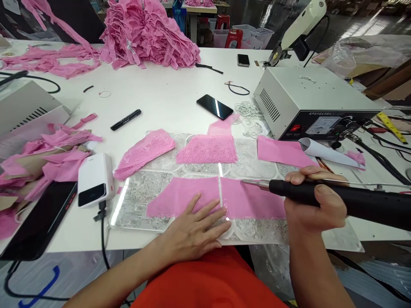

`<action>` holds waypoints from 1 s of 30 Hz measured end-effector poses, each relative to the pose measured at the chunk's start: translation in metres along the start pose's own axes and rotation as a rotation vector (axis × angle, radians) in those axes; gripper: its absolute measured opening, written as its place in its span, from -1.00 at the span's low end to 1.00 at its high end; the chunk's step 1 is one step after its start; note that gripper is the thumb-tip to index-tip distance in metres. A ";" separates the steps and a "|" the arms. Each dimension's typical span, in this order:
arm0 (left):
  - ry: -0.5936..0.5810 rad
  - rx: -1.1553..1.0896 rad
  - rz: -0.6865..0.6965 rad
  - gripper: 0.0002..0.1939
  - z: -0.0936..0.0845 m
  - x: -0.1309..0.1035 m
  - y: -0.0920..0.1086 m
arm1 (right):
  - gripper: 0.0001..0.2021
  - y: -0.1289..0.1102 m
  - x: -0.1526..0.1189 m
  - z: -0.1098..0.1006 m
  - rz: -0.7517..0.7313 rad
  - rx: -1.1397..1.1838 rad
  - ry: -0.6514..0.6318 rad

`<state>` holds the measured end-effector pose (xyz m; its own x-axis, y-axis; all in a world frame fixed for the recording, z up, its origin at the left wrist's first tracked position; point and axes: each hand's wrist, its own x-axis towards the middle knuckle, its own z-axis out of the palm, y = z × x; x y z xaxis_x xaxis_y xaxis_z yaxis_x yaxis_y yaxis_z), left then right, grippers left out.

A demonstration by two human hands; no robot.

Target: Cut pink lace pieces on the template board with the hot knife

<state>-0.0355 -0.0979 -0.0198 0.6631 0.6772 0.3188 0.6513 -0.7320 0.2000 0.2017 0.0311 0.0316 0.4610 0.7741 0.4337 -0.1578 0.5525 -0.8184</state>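
Observation:
My left hand (195, 229) lies flat with its fingers spread, pressing on the pink fabric piece (189, 188) over a marbled board (138, 196). A pale strip runs across the fabric near my fingertips, and a second pink panel (257, 199) extends to the right of it. In my right hand (316, 201) is a black handheld ultrasonic cutter (298, 192), its thin metal tip just over the top edge of the right panel. Whether the tip touches the fabric I cannot tell. Two pink lace pieces (207, 149) (146, 154) rest at the board's far side.
A grey power box (321, 98) with a dial stands at the right. Behind are a heap of pink lace (147, 34) and a phone (215, 106). A marker (126, 119), a white power bank (95, 179) and another phone (38, 220) lie left.

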 end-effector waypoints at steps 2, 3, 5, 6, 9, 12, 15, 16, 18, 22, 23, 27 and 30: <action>-0.008 -0.007 -0.001 -0.58 0.001 0.000 0.000 | -0.88 0.001 -0.001 0.001 0.000 -0.003 -0.012; -0.010 -0.012 -0.002 -0.57 0.001 -0.001 0.000 | -0.88 0.001 -0.001 0.001 0.002 -0.008 -0.017; -0.009 -0.022 -0.003 -0.57 0.001 -0.001 0.000 | -0.90 0.002 -0.001 0.000 -0.002 -0.019 -0.031; -0.006 -0.025 -0.002 -0.57 0.002 -0.001 0.001 | -0.90 0.001 -0.001 0.000 -0.007 -0.022 -0.038; 0.000 -0.029 -0.002 -0.58 0.003 -0.001 0.001 | -0.89 0.000 -0.001 0.000 -0.005 -0.022 -0.046; 0.015 -0.032 -0.012 -0.58 0.005 -0.001 0.002 | -0.88 -0.003 -0.003 0.001 0.029 -0.004 -0.048; 0.023 -0.031 -0.004 -0.57 0.006 -0.001 0.003 | -0.85 -0.006 -0.009 0.004 0.072 0.042 -0.090; 0.026 -0.032 -0.003 -0.57 0.006 -0.001 0.003 | -0.85 -0.006 -0.011 0.006 0.087 0.058 -0.113; 0.038 -0.037 -0.008 -0.57 0.006 -0.001 0.004 | -0.84 -0.007 -0.017 0.008 0.113 0.081 -0.156; 0.033 -0.039 -0.013 -0.57 0.005 0.000 0.004 | -0.86 -0.007 -0.023 0.012 0.132 0.082 -0.194; 0.023 -0.036 -0.013 -0.57 0.005 0.000 0.005 | -0.87 -0.007 -0.023 0.013 0.132 0.076 -0.195; 0.018 -0.042 -0.013 -0.56 0.004 0.000 0.004 | -0.87 -0.007 -0.023 0.014 0.129 0.060 -0.209; 0.029 -0.056 -0.010 -0.57 0.004 0.000 0.004 | -0.87 -0.006 -0.024 0.015 0.115 0.069 -0.236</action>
<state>-0.0318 -0.1004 -0.0232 0.6451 0.6827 0.3433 0.6357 -0.7287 0.2546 0.1784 0.0139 0.0320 0.2218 0.8790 0.4220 -0.2598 0.4704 -0.8433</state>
